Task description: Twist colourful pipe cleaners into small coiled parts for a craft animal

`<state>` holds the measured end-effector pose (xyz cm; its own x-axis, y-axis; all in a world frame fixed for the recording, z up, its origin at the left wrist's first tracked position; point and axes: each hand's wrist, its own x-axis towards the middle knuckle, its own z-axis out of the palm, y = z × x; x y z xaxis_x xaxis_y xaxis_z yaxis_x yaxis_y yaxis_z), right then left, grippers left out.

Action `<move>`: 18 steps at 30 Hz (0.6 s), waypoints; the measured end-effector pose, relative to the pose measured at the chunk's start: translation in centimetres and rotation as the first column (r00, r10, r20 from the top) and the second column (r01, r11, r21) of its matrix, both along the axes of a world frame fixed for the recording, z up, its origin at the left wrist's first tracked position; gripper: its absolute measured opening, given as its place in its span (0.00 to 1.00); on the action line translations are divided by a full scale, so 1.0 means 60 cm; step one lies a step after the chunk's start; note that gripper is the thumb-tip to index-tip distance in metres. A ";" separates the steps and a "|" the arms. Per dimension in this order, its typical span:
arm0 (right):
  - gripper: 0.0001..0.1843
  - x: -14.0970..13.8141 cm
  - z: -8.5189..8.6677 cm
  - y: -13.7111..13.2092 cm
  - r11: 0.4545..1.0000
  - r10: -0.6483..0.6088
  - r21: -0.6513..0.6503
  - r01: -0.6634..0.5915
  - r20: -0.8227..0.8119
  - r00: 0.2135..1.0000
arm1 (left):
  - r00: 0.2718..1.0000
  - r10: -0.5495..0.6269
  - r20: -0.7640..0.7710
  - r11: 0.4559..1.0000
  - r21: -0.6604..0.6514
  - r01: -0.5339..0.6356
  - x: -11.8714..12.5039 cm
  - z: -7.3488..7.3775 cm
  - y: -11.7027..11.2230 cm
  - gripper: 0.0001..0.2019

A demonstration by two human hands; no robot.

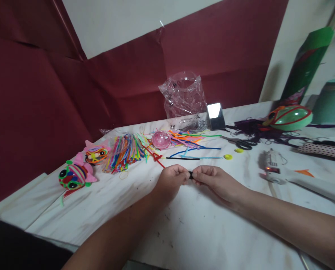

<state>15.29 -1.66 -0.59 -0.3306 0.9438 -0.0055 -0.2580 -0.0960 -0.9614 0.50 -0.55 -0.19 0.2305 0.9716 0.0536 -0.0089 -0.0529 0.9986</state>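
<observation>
My left hand (pixel 171 180) and my right hand (pixel 216 182) meet over the table, fingertips pinched from both sides on a small black coil (pixel 190 175). It looks like a rolled-up pipe cleaner, mostly hidden by the fingers. Just beyond the hands lie loose blue (pixel 209 148) and black pipe cleaners (pixel 183 158). A red pipe cleaner shape (pixel 157 157) is close to my left hand. Two yellow discs, one nearer (pixel 228 156) and one farther (pixel 239 150), rest past my right hand, beside black-handled scissors (pixel 242 143).
A glue gun (pixel 277 170) lies at right. Colourful pipe cleaners (pixel 128 152), a pink clear bowl (pixel 161 140) and two decorated fish-like figures (pixel 74 175) are at left. Behind stand a plastic bag (pixel 184 99) and a phone (pixel 216 116). A green balloon-like shape (pixel 293 117) sits far right.
</observation>
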 end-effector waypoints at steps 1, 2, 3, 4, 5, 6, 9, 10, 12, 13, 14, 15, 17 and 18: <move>0.12 0.000 -0.001 0.000 1.000 0.017 0.007 -0.017 -0.007 1.000 | 1.000 -0.005 0.009 1.000 -0.010 0.005 0.000 0.000 0.001 0.05; 0.13 0.001 -0.001 0.000 1.000 0.025 0.013 -0.025 -0.004 1.000 | 1.000 -0.006 0.022 1.000 -0.021 0.006 0.001 -0.001 0.001 0.05; 0.14 0.001 -0.002 0.001 1.000 0.020 0.021 -0.020 0.017 1.000 | 0.999 -0.001 0.038 0.999 -0.032 0.003 0.001 -0.002 0.002 0.05; 0.15 0.001 -0.002 0.001 0.999 0.003 0.037 -0.005 0.049 0.999 | 0.998 0.003 0.057 0.999 -0.040 0.000 0.001 -0.002 0.003 0.05; 0.15 0.002 -0.002 0.002 0.998 -0.023 0.058 0.018 0.084 0.996 | 0.997 0.005 0.078 0.999 -0.046 -0.002 0.001 -0.002 0.004 0.05; 0.16 0.002 -0.002 0.004 0.996 -0.054 0.077 0.045 0.114 0.992 | 0.995 0.010 0.101 0.999 -0.051 -0.005 0.001 -0.002 0.005 0.05; 0.16 0.004 -0.004 0.009 0.988 -0.132 0.105 0.117 0.152 0.979 | 0.986 0.041 0.163 0.997 -0.071 -0.030 0.001 -0.001 0.006 0.06; 0.16 0.004 -0.004 0.011 0.985 -0.153 0.105 0.139 0.150 0.977 | 0.983 0.054 0.174 0.996 -0.076 -0.041 0.001 0.000 0.006 0.06; 0.15 0.005 -0.006 0.013 0.980 -0.176 0.116 0.161 0.132 0.975 | 0.984 0.066 0.163 0.996 -0.075 -0.055 0.001 -0.001 0.007 0.05; 0.15 0.005 -0.006 0.014 0.979 -0.176 0.124 0.162 0.116 0.977 | 0.988 0.060 0.141 0.996 -0.069 -0.050 0.002 -0.001 0.006 0.05; 0.14 0.005 -0.006 0.014 0.979 -0.169 0.133 0.156 0.098 0.981 | 0.992 0.051 0.114 0.997 -0.065 -0.043 0.002 -0.003 0.006 0.05; 0.14 0.004 -0.005 0.013 0.979 -0.157 0.143 0.144 0.083 0.984 | 0.995 0.041 0.087 0.997 -0.062 -0.036 0.003 -0.004 0.006 0.05; 0.14 0.003 -0.004 0.012 0.980 -0.133 0.160 0.121 0.069 0.989 | 0.999 0.021 0.041 0.998 -0.060 -0.019 0.003 -0.006 0.006 0.05; 0.14 0.002 -0.004 0.011 0.980 -0.127 0.164 0.115 0.066 0.990 | 1.000 0.013 0.027 0.998 -0.064 -0.012 0.003 -0.007 0.005 0.04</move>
<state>15.43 -1.00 -0.83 -0.2184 0.9675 0.1277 -0.1842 0.0877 -0.9790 0.70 -0.22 -0.61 0.2177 0.9760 -0.0021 -0.0357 0.0101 0.9993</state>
